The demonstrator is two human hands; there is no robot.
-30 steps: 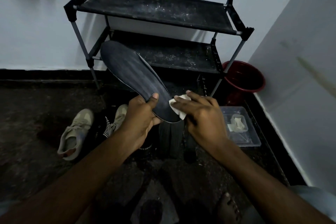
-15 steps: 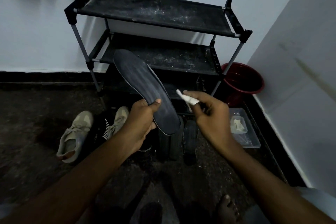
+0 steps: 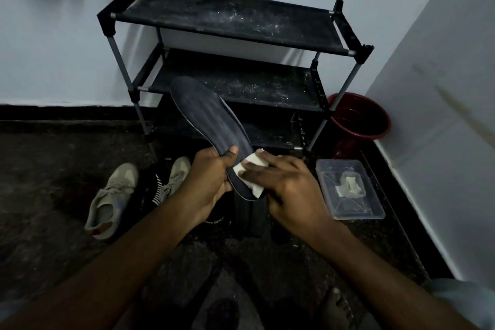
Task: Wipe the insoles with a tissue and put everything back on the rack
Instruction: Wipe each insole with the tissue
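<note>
Head view: our left hand grips the dark insole near its heel, thumb on top. It tilts the toe up toward the 3-shelf rack, so the top face is turned to us. Our right hand presses a folded tissue onto the heel end with fairly straight fingers, ready, we judge, to wipe along the length. 2 beige sneakers lie on the floor, not yet back on the rack.

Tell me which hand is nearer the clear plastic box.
Right. The right hand, pressing a tissue on the insole, is just left of the clear plastic box; the left hand grips the insole farther left.
</note>
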